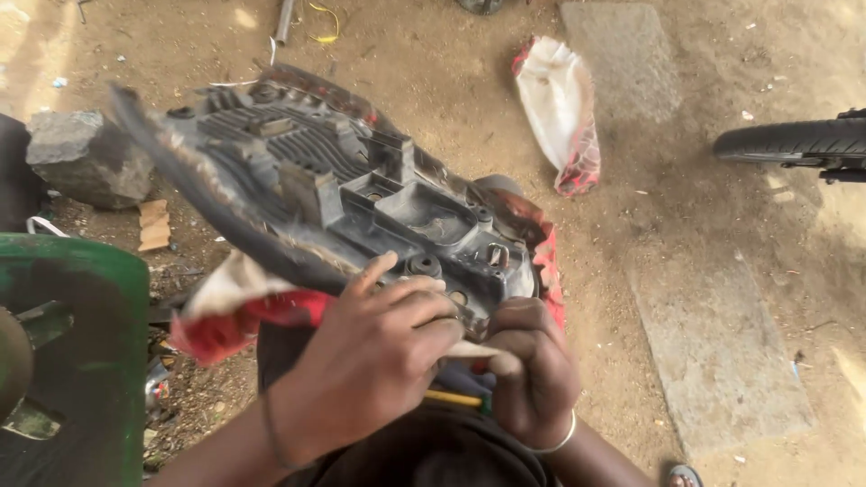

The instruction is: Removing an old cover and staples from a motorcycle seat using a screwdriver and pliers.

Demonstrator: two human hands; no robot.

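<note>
An upturned motorcycle seat [307,171] lies across my lap, its black ribbed plastic base facing up. Red cover material [225,329] hangs from its near edge and shows again at the right side. My left hand [374,347] presses on the seat's near end, fingers curled over the edge of the base. My right hand [532,365] is closed beside it, gripping a pale strip of the cover [474,350] at the seat's edge. A yellow-handled tool [454,398] lies partly hidden under my hands.
A green metal drum [81,361] stands at the left, with a grey stone [86,158] behind it. A red and white bag [559,108] lies on the dirt ground. A tyre [794,140] juts in at the right. Flat concrete slabs [713,352] sit in the soil.
</note>
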